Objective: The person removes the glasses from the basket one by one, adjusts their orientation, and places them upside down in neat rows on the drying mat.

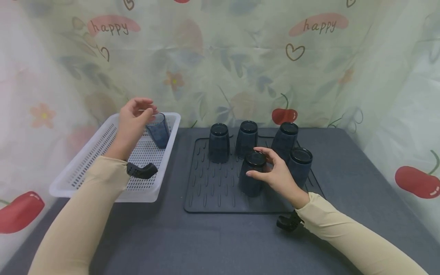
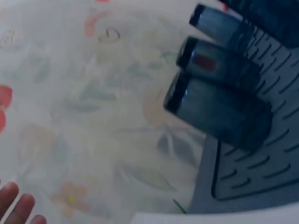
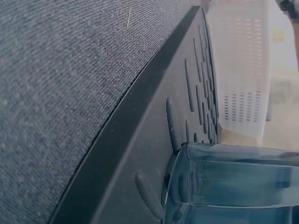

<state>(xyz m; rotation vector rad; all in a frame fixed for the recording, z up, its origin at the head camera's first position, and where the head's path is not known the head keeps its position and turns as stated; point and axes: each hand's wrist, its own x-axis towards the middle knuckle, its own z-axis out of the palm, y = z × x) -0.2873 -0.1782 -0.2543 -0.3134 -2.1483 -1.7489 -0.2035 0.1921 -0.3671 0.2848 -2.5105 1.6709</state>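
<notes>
My left hand [image 1: 135, 114] is over the white basket, thumb and fingers right at the rim of a blue drinking glass [image 1: 159, 133] that leans inside it, mouth up. In the left wrist view, fingertips [image 2: 21, 205] of that hand appear apart, with nothing between them. On the dark drying mat [image 1: 209, 191], my right hand [image 1: 277, 172] holds the front drinking glass [image 1: 251, 181], its thumb and fingers round the upper part. This glass stands upside down; the right wrist view shows its lower end [image 3: 224, 182] at the mat, near the edge.
Several more upside-down glasses stand behind and beside the held one, including a back-left glass [image 1: 219, 145] and a right one [image 1: 300, 168] close by my right hand. The white perforated basket [image 1: 161, 183] sits left of the mat. A patterned curtain [image 1: 206, 76] hangs behind the table.
</notes>
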